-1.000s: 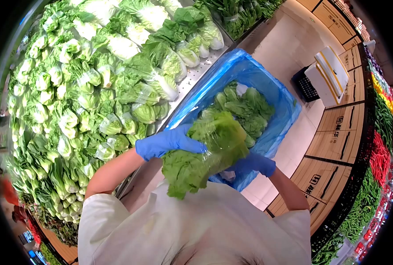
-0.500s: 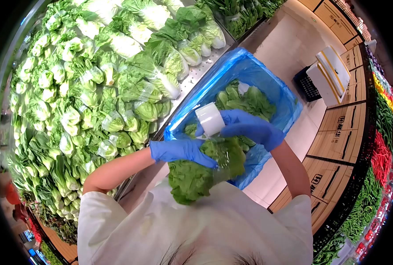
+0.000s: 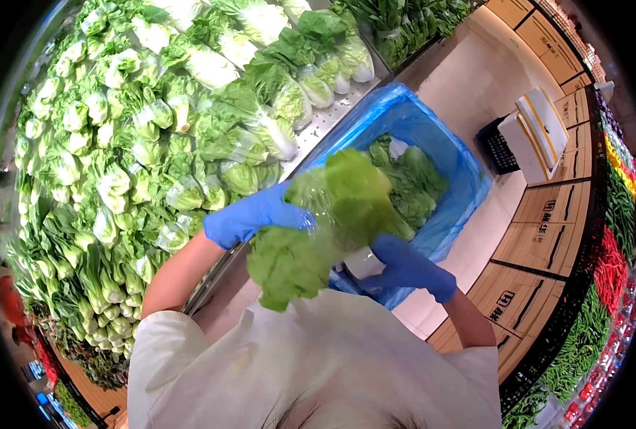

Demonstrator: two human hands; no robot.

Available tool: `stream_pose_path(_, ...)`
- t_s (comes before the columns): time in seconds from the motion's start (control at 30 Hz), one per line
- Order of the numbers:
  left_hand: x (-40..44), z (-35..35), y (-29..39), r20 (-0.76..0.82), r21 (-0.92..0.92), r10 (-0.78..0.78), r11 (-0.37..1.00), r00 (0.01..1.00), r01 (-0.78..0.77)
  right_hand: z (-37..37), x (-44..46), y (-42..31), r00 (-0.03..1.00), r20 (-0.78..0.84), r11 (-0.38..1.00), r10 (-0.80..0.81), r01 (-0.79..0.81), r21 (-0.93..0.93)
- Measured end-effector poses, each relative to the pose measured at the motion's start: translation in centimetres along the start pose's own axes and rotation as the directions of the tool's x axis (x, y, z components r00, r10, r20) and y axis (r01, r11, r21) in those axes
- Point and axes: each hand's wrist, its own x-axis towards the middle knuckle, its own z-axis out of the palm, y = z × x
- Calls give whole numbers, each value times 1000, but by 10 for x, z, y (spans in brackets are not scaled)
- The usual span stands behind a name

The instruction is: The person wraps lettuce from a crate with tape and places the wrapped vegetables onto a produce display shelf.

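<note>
Clear film or tape wraps the middle of a leafy green lettuce (image 3: 354, 196) in front of my chest. My left hand (image 3: 257, 214), in a blue glove, grips its left side, thumb across the wrapped band. Below its right end my right hand (image 3: 411, 270), also blue-gloved, is closed on a white roll (image 3: 364, 263) of clear film or tape. Part of the roll and some fingertips are hidden behind the lettuce. Beyond it stands a crate lined with a blue bag (image 3: 461, 168), with more lettuce (image 3: 414, 186) inside.
A produce shelf with a metal edge (image 3: 332, 118) fills the left, heaped with bok choy (image 3: 103, 286) and napa cabbages (image 3: 275, 96). At the right are a black crate (image 3: 498, 146), a white foam box (image 3: 529, 146) and a curved wood-panelled display (image 3: 540, 229) bearing peppers and beans.
The roll has moved from above the lettuce down to its lower right side, in my right hand. My left hand has shifted slightly left and up, and the lettuce has been raised and turned.
</note>
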Motion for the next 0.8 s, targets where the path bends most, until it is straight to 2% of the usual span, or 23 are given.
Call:
stream_pose_path(0.03, 2, 5, 0, 46, 192, -14, 981, 999, 5, 3, 4, 7, 940, -135, 935, -314, 282, -213)
stream_pose_path(0.1, 8, 14, -5, 109, 211, -68, 977, 992, 44, 2, 13, 22, 768, -183, 748, -614, 492, -445)
stream_pose_path(0.13, 10, 19, -8, 168, 234, -126, 969, 978, 84, -4, 19, 28, 914, -242, 901, -327, 379, 213)
stream_pose_path(0.17, 9, 26, -9, 142, 182, -139, 977, 980, 112, -8, 24, 33, 968, -166, 814, -190, 250, 525)
stream_pose_path(0.2, 12, 24, -16, 142, 182, -140, 977, 980, 113, -13, 29, 33, 995, -86, 625, -48, 97, 774)
stream_pose_path(0.27, 19, 15, -34, 265, 239, -177, 964, 948, 113, -23, 39, 21, 987, -117, 658, -110, 161, 735)
stream_pose_path(0.3, 15, 19, -29, 245, 279, -194, 952, 950, 122, -31, 43, 17, 987, -120, 657, -110, 163, 736)
stream_pose_path(0.33, 16, 20, -31, 245, 280, -194, 952, 950, 123, -39, 47, 14, 989, 2, 759, -146, 110, 641)
stream_pose_path(0.37, 19, 22, -34, 283, 353, -153, 934, 947, 45, -47, 50, 9, 978, 130, 847, -162, 71, 527)
stream_pose_path(0.4, 21, 23, -36, 323, 421, -114, 907, 940, -34, -54, 52, -1, 978, 131, 847, -164, 72, 527)
stream_pose_path(0.47, 25, 26, -38, 299, 476, -146, 879, 943, -15, -62, 55, -29, 941, 231, 819, -247, 75, 569)
stream_pose_path(0.53, 29, 16, -45, 276, 531, -178, 847, 945, 4, -58, 56, -42, 947, 227, 849, -229, 80, 522)
stream_pose_path(0.6, 32, -9, -63, 159, 195, -211, 964, 964, 179, -55, 55, -51, 950, 256, 909, -180, 61, 412)
stream_pose_path(0.63, 32, 8, -45, 148, 491, 91, 858, 985, -154, -51, 52, -58, 950, 255, 909, -179, 61, 412)
stream_pose_path(0.7, 36, -7, -47, 147, 475, 124, 861, 981, -180, -37, 39, -70, 945, 80, 921, -318, 288, 262)
stream_pose_path(0.73, 37, -16, -50, 139, 459, 158, 865, 978, -205, -33, 33, -69, 945, 81, 922, -317, 287, 260)
stream_pose_path(0.8, 35, -21, -52, 123, 442, 196, 867, 973, -230, -27, 22, -62, 990, 73, 952, -125, 98, 290)
